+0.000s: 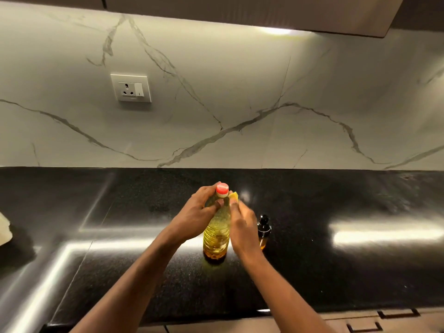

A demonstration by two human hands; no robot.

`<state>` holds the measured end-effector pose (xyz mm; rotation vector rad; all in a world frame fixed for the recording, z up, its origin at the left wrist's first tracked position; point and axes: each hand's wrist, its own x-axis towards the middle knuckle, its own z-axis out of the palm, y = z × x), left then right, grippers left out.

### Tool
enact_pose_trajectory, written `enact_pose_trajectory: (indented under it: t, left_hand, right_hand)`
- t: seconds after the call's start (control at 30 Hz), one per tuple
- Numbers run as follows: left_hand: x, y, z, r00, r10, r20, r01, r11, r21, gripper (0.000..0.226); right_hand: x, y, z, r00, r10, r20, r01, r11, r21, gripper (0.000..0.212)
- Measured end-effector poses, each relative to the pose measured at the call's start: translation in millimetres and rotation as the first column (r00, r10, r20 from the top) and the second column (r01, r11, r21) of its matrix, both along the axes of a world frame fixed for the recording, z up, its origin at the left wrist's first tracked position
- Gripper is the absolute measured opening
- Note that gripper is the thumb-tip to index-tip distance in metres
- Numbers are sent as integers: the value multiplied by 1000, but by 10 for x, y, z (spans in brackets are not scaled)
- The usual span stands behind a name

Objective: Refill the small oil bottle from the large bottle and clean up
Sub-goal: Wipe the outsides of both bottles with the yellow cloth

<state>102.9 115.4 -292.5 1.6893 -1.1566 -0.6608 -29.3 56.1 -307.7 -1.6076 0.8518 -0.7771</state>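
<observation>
Head view showed a veined marble backsplash (216, 92) above a glossy black counter (336, 200). The large oil bottle (216, 234) stood upright mid-counter, its red cap (222, 189) on. A wall socket (131, 88) sat on the backsplash. The small oil bottle (263, 230) stood just beside the large one, partly hidden by the right hand (242, 224). The left hand (199, 212) gripped the large bottle's neck, and the right pinched a blurred yellow scrap (234, 196) near the cap.

The left hand (197, 212) and right hand (242, 227) are bare, and so are both visible forearms (134, 272).
</observation>
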Motion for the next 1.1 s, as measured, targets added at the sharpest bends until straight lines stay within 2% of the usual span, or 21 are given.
enact_pose_trajectory:
  t: [0.1, 0.2, 0.27, 0.4, 0.5, 0.57, 0.67, 0.77, 0.83, 0.97, 1.1]
  left_hand:
    - [-39, -3, -40, 994, 76, 83, -77, 997, 5, 49]
    - [-98, 12, -78, 989, 136, 51, -132, 989, -68, 35]
    - [-114, 10, -80, 986, 165, 33, -161, 983, -92, 26]
    - [-134, -7, -64, 988, 153, 9, -151, 985, -87, 26]
    - [-161, 17, -59, 990, 144, -7, -144, 983, -112, 29]
    - [-146, 32, -54, 991, 135, -12, -136, 983, -123, 29]
    - [-124, 48, -32, 993, 117, 9, -115, 987, -114, 24]
    - [-139, 57, -14, 991, 128, 32, -126, 989, -78, 20]
    - [-137, 59, -4, 991, 127, 37, -124, 990, -63, 22]
    - [-89, 63, 6, 995, 96, 1, -96, 995, -36, 16]
    - [-109, 57, 4, 996, 80, -27, -81, 995, -60, 19]
  right_hand:
    - [-56, 242, -316, 999, 38, -38, -42, 990, -132, 54]
    - [-67, 384, -523, 994, 86, -70, -95, 985, -145, 58]
    - [-60, 385, -525, 996, 65, -63, -69, 995, -76, 59]
    - [42, 136, -342, 999, -44, -19, 47, 985, 166, 59]
    - [151, -108, -203, 999, -23, -40, 32, 973, 229, 66]
    - [191, -132, -154, 1000, 21, -12, -19, 984, 178, 67]
    - [147, 58, -167, 998, 62, 29, -62, 998, 6, 65]
    - [39, 299, -352, 995, 99, -11, -99, 988, -115, 67]
    - [-8, 372, -480, 991, 128, -37, -132, 982, -135, 72]
    - [85, 175, -525, 994, 92, -54, -92, 996, 6, 88]
    - [128, -112, -288, 990, 141, -14, -138, 983, 117, 90]
